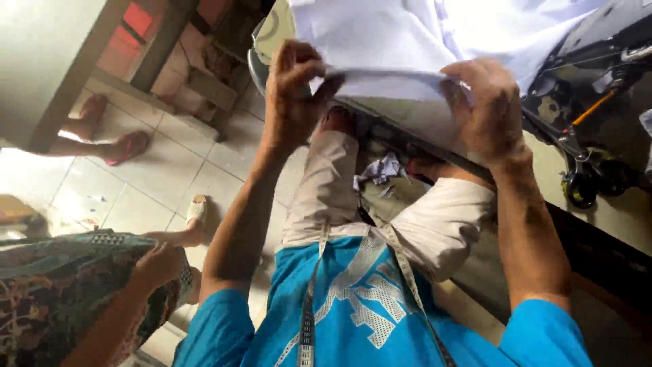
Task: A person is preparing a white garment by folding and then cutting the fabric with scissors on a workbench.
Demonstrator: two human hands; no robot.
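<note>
- Overhead, a sheet of white fabric (407, 41) is held at its near edge, where it is draped over the edge of the surface (611, 204).
- The fabric's folded edge is pinched by the left hand (293, 85), with thumb and fingers closed on it.
- The same edge, further along, is gripped by the right hand (485, 109), whose fingers are curled over the cloth.
- A dark sewing machine (598, 88) is seen just beside the right hand, on the surface.
- A measuring tape (309, 306) is worn round the neck and hangs down over a blue shirt (360, 299).
- Beige shorts (326, 190) are visible below the hands.
- A scrap of pale cloth (380, 170) is seen lower down, between the knees.
- Another person's hand (159, 261) is seen at the left, resting on a patterned garment (61, 292), well apart from the fabric.
</note>
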